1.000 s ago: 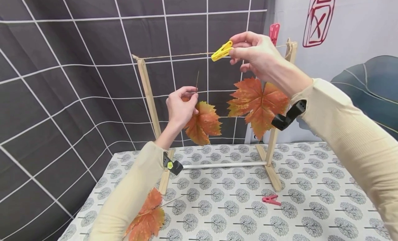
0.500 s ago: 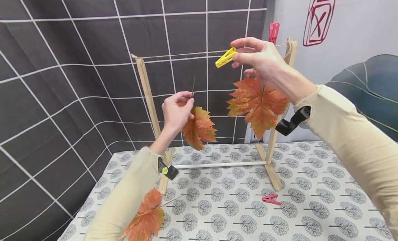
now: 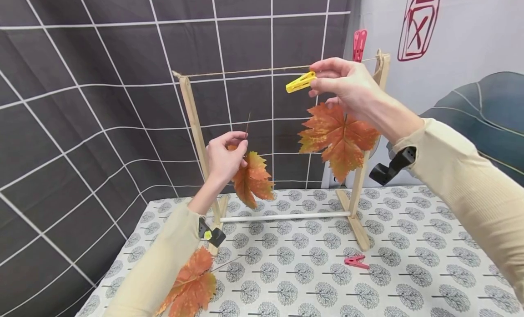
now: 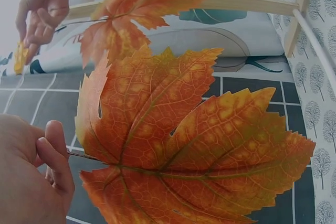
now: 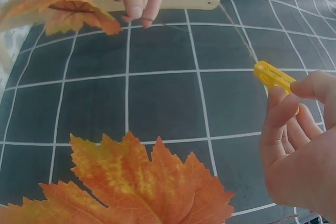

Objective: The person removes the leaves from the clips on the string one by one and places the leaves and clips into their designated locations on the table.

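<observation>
- The right hand (image 3: 348, 83) has thumb and fingers closed on the handle end of a yellow clothespin (image 3: 300, 83).
- From that hand, the clothespin points left, its long axis dipping slightly toward the gripping end; whether its mouth is parted is too small to tell.
- The left hand (image 3: 224, 155), lower and to the left of the right hand, pinches the stem of a maple leaf (image 3: 253, 183).
- The stem rises from the left fingertips, slanting a little right; the blade hangs below them, on their right.
- The relation that matters: the stem's tip lies below and left of the clothespin, well apart from it and below the string (image 3: 249, 72). The right hand is nearer the string; whether the clothespin touches it, I cannot tell.
- Just below the right hand hangs a second leaf (image 3: 341, 137); beyond that hand, above right, a pink clothespin (image 3: 359, 45) stands on the string.
- The wooden frame (image 3: 192, 112) carrying the string has one post behind the left hand, the other beyond the right.
- Below the left hand, a third leaf (image 3: 192, 283) lies on the counter (image 3: 311, 305), partly behind the sleeve.
- Well below the right hand, another pink clothespin (image 3: 356, 261) lies there.
- No container shows.
</observation>
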The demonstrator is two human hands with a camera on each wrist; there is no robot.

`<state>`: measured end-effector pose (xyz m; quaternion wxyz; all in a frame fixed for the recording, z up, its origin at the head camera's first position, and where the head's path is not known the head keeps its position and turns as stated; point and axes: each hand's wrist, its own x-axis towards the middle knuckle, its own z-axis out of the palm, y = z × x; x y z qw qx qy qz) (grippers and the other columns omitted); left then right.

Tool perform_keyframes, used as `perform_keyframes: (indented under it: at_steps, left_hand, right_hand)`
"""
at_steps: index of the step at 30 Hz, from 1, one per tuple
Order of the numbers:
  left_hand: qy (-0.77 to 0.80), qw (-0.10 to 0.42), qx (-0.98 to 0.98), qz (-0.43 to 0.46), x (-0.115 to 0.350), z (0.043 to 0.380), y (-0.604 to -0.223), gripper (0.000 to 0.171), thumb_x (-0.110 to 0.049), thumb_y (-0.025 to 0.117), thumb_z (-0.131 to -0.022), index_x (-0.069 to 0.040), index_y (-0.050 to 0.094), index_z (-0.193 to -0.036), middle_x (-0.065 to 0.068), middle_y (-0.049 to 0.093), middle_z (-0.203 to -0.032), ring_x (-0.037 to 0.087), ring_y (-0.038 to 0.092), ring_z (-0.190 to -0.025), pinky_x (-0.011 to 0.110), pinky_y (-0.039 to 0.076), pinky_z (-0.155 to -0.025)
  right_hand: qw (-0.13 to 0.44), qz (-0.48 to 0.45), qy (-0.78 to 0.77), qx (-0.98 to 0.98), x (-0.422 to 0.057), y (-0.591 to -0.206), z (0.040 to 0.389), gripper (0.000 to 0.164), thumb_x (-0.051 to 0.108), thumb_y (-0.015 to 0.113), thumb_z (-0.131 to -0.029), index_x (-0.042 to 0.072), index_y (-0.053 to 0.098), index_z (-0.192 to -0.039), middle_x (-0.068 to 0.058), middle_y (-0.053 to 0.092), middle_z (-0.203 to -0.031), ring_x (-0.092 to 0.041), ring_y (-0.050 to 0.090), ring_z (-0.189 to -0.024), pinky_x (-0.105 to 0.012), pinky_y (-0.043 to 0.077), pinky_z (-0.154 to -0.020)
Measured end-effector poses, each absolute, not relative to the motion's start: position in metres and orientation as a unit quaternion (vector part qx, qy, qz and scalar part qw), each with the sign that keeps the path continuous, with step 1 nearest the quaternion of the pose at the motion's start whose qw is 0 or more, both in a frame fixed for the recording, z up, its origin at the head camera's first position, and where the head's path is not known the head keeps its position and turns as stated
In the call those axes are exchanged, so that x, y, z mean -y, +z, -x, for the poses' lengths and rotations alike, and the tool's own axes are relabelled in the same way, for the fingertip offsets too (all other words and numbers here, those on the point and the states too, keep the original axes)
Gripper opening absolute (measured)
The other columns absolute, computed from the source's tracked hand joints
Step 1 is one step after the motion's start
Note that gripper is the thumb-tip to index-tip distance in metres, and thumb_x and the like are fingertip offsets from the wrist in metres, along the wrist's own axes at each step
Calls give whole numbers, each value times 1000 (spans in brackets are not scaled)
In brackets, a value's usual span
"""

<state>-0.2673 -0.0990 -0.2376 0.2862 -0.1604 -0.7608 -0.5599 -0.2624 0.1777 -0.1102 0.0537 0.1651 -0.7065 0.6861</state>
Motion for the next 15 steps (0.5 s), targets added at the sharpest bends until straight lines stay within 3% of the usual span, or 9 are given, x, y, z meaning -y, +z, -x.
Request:
perform_keyframes:
  at_steps: [15]
  left_hand:
    - [-545,270,775,170,112,259,-245,21,1,68,-89,-1,73,-109,17,70,-83,12,57,-40,18,43,-39]
  right_hand:
    - [48,-168,683,710,-188,-130,257,32,6,73,-90,8,59,-118,-4,73,-101,-19,70,-82,-26,46,-54]
